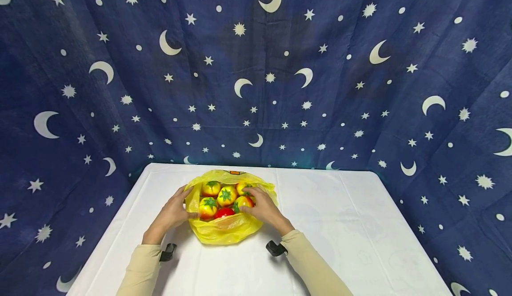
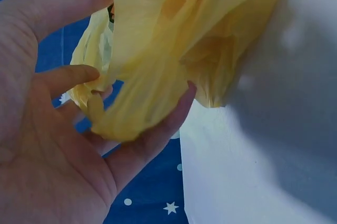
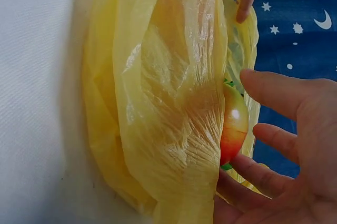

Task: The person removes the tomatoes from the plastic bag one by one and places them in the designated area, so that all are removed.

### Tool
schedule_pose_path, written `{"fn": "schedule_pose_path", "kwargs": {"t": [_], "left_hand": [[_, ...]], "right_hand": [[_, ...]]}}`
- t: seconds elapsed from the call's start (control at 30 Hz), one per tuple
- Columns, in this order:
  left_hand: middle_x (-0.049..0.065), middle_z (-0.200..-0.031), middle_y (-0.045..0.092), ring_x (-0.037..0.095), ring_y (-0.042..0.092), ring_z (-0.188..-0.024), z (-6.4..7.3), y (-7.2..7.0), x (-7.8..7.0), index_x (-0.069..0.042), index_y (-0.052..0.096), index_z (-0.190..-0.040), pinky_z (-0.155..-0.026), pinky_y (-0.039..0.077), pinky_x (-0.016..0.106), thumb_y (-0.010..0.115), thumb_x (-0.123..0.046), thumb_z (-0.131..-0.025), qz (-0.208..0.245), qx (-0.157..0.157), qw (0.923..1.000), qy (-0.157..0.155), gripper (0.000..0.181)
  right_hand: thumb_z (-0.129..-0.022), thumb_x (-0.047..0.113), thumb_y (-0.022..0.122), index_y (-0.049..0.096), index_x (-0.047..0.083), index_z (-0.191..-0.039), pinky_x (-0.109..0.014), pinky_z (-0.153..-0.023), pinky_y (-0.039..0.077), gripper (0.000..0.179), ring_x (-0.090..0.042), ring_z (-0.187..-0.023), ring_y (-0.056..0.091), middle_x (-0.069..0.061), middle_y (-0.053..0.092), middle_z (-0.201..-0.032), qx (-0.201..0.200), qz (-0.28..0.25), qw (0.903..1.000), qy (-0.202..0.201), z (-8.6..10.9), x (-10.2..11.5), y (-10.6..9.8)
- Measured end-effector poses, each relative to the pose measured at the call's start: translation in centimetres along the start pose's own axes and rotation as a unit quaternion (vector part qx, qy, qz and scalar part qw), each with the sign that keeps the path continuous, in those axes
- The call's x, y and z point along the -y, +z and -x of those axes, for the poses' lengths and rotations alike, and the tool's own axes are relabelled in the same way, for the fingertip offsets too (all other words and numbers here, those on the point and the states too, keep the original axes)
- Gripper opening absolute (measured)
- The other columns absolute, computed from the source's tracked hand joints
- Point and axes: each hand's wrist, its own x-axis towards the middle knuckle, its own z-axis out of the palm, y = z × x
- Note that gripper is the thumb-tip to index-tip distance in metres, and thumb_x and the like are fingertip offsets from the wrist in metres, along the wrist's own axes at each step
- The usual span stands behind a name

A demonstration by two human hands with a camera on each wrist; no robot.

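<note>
The head view showed a yellow bag (image 1: 226, 234) of tomatoes (image 1: 227, 196) on the desk (image 1: 340, 229), likely limp, best held by its rim; the left wrist's, the left hand (image 2: 66, 134) spread loosely against it; the right wrist's, the right hand (image 3: 308, 155) likewise spread, gripping nothing.

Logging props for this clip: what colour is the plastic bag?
Yellow; the plastic bag shows best in the head view.

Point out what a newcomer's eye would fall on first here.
Probably the bright yellow bag on the white table, open and showing red and yellow fruits. The left hand is at its left edge, the right hand at its right. Dark blue cloth with pale moons and stars hangs behind.
</note>
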Motion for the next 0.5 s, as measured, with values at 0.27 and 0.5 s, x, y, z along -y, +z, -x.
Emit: {"fn": "schedule_pose_path", "kwargs": {"t": [0.27, 0.5], "left_hand": [[0.020, -0.162, 0.017, 0.038, 0.059, -0.112, -0.07, -0.08, 0.80, -0.002, 0.029, -0.153, -0.096, 0.049, 0.054, 0.088, -0.020, -0.070, 0.013, 0.011, 0.9994, 0.032, 0.104], [0.021, -0.160, 0.018, 0.031, 0.064, -0.101, -0.12, 0.02, 0.94, 0.000, 0.027, -0.153, -0.088, 0.053, 0.048, 0.088, -0.012, -0.067, 0.022, 0.005, 0.9981, 0.058, 0.106]], "right_hand": [[-0.080, 0.025, 0.082, 0.054, 0.010, -0.138, -0.046, -0.107, 0.043, 0.066, -0.028, -0.126, 0.052, -0.009, 0.056, -0.138, 0.012, 0.012, 0.9999, -0.002, -0.06, -0.22, 0.12], [-0.077, 0.023, 0.084, 0.054, 0.012, -0.139, -0.047, -0.107, 0.043, 0.071, -0.030, -0.123, 0.052, -0.010, 0.056, -0.136, 0.021, 0.018, 0.9996, 0.003, -0.04, -0.41, 0.29]]}}
